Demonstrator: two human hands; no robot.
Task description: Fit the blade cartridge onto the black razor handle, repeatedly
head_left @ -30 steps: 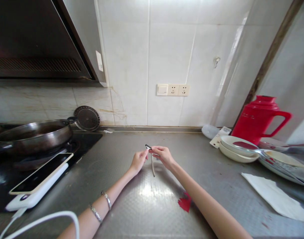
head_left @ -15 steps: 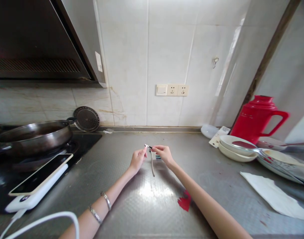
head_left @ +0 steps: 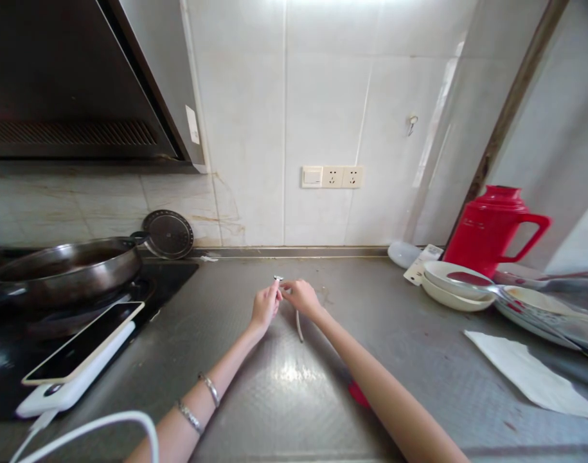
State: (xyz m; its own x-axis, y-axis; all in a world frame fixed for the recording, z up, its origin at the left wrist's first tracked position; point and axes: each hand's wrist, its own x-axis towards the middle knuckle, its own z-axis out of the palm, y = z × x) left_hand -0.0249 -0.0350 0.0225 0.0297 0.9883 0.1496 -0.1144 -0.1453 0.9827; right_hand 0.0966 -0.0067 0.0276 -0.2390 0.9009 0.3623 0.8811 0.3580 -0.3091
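Observation:
Over the steel counter [head_left: 255, 411], my left hand [head_left: 265, 307] is closed on a small white and black piece [head_left: 277, 278] whose top sticks up past the fingertips. My right hand [head_left: 301, 297] is beside it, fingers pinched near the left fingertips; what they hold, if anything, is too small to tell. Below the right fingers a thin grey-beige strip [head_left: 300, 326] hangs or lies toward the front. Part of a red item [head_left: 358, 393] shows on the counter beside my right forearm, which hides the rest.
A phone [head_left: 89, 341] on a white power bank with a cable is at left, by a pan [head_left: 67, 270] on the stove. At right are stacked bowls [head_left: 455, 289], a red thermos [head_left: 491, 228] and a white paper [head_left: 529, 373].
My right hand has moved left toward my left hand. The small piece between them now stands more upright in my left fingers. My right forearm covers more of the red item.

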